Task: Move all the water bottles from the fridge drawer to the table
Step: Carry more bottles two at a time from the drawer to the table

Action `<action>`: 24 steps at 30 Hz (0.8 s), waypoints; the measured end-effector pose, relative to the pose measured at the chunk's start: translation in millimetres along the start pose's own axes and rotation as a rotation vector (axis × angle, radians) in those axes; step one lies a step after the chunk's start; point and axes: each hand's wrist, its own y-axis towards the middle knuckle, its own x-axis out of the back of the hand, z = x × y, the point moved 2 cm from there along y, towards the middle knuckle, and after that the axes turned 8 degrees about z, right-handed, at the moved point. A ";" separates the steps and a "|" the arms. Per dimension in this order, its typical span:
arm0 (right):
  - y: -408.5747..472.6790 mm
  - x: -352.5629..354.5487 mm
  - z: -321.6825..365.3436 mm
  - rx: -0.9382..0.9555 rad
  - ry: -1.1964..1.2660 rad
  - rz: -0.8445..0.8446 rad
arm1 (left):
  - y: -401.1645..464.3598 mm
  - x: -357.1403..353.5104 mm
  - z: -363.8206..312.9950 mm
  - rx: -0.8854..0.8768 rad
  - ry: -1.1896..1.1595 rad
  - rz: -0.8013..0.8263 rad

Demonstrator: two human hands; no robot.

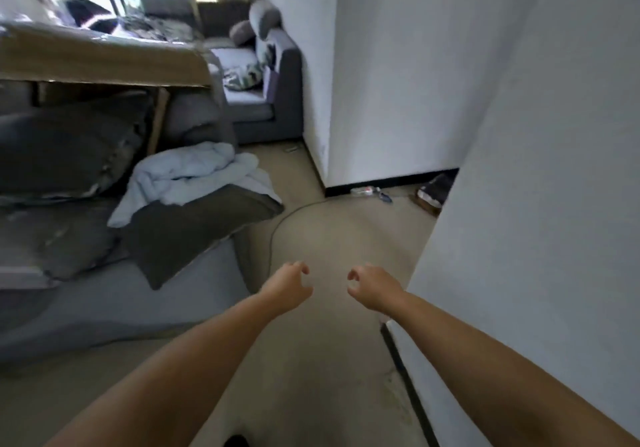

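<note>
Both my arms stretch forward over the beige floor. My left hand [289, 285] and my right hand [372, 285] hang side by side with loosely curled fingers and hold nothing. A wooden table [104, 55] stands at the upper left, its top partly in view. One clear plastic bottle [363, 191] lies on the floor by the black skirting of the wall ahead. No fridge or drawer is in view.
A grey sofa [86, 308] with dark cushions and a pale blanket [194, 176] fills the left. A second grey sofa [266, 93] sits further back. A white wall [536, 204] closes the right. A cable [277, 228] runs across the floor; a shoe [434, 192] lies near the corner.
</note>
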 end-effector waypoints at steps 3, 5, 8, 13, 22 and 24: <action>20.3 -11.2 69.1 0.131 -0.076 0.030 | -29.2 31.2 64.5 0.124 -0.063 -0.099; 33.1 -24.4 115.8 0.208 -0.122 0.073 | -51.9 46.1 110.2 0.201 -0.117 -0.139; 48.8 -46.7 186.0 0.297 -0.183 0.115 | -85.4 61.6 175.8 0.289 -0.151 -0.177; 66.1 -85.0 316.5 0.436 -0.265 0.165 | -142.0 99.8 282.3 0.395 -0.204 -0.238; 58.4 -158.1 539.0 0.754 -0.411 0.208 | -271.0 157.8 445.0 0.643 -0.334 -0.489; 57.0 -175.9 572.6 0.822 -0.452 0.260 | -294.9 153.8 468.5 0.690 -0.374 -0.519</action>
